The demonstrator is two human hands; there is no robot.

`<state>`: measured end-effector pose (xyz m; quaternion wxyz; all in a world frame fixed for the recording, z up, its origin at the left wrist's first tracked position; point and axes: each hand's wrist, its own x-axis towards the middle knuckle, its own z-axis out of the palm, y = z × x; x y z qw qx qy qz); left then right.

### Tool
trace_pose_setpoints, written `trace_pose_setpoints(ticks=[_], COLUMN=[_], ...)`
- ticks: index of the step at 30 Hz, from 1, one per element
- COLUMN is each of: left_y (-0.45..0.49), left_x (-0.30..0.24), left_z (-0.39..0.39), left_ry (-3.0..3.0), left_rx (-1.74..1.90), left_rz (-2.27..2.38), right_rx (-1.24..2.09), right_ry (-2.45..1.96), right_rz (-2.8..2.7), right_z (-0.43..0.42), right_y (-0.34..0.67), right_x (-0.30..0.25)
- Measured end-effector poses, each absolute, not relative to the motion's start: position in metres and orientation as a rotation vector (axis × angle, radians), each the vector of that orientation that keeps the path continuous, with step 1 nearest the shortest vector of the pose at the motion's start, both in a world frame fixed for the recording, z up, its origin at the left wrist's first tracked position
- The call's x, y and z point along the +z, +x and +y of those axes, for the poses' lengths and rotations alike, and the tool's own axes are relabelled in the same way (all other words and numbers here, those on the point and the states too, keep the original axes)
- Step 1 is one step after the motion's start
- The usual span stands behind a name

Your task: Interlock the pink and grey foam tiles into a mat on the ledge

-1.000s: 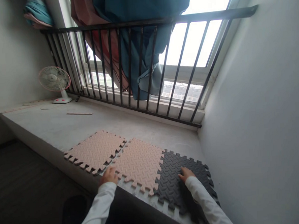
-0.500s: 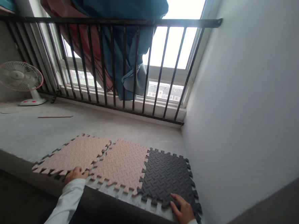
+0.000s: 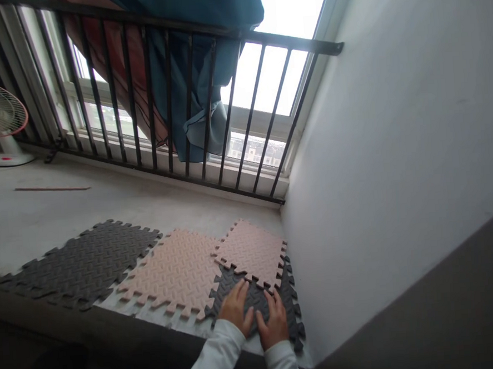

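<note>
Pressing down with both hands, you have your left hand (image 3: pixel 236 307) and right hand (image 3: pixel 274 320) flat, side by side, on the dark tile (image 3: pixel 253 301) in the corner by the wall (image 3: pixel 387 159). Your fingers are spread and loose, clamped on nothing. A small pink tile (image 3: pixel 253 252) lies over the far part of that dark tile, just beyond your fingertips; whether its teeth are locked in or only resting on top, you cannot tell. To the left, the big pink tile (image 3: pixel 174 269) meets the dark one along their toothed edges and looks joined. Further left, another dark tile (image 3: pixel 82 264) lies near it with a narrow gap at the seam, so it seems not yet locked. Most of the ledge (image 3: pixel 118 200) towards the railing (image 3: pixel 149 101) remains bare concrete, so coverage looks barely begun.
</note>
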<state>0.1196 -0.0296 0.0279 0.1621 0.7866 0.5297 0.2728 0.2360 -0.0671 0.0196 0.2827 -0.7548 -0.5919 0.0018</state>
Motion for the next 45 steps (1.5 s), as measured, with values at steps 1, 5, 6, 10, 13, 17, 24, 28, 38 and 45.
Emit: trace_pose_setpoints(ticks=[1, 5, 6, 10, 13, 17, 24, 28, 38, 45], left_y=[0.107, 0.048, 0.037, 0.017, 0.017, 0.016, 0.014, 0.014, 0.014, 0.015], left_x=[0.029, 0.025, 0.022, 0.004, -0.007, -0.015, -0.021, -0.025, -0.025, -0.019], left_z=[-0.024, 0.006, 0.011, 0.015, 0.013, 0.015, 0.015, 0.016, 0.016, 0.014], left_ry=[2.229, 2.039, 2.019, 1.997, 2.01, 2.02, 2.045, 2.047, 2.037, 2.03], left_rx=[0.603, 0.056, 0.013, 0.007, 0.0, -0.003, -0.013, -0.031, -0.036, -0.021], left_rz=[1.616, 2.039, 2.074, 2.134, 2.154, 2.158, 2.182, 2.199, 2.199, 2.171], right_rx=[0.027, 0.168, 0.202, 0.306, 0.295, 0.26, 0.296, 0.341, 0.268, 0.322], right_ry=[-2.129, -2.485, -2.545, -2.709, -2.768, -2.754, -2.81, -2.826, -2.798, -2.801], right_rz=[-1.618, -1.714, -1.721, -1.7, -1.665, -1.664, -1.603, -1.59, -1.673, -1.68], right_z=[-0.063, -0.035, -0.025, 0.013, 0.035, 0.059, 0.099, 0.115, 0.118, 0.12], right_y=[0.234, 0.223, 0.221, 0.218, 0.23, 0.255, 0.286, 0.298, 0.316, 0.307], right_x=[0.021, 0.026, 0.027, 0.022, 0.016, 0.011, 0.011, 0.013, 0.001, 0.01])
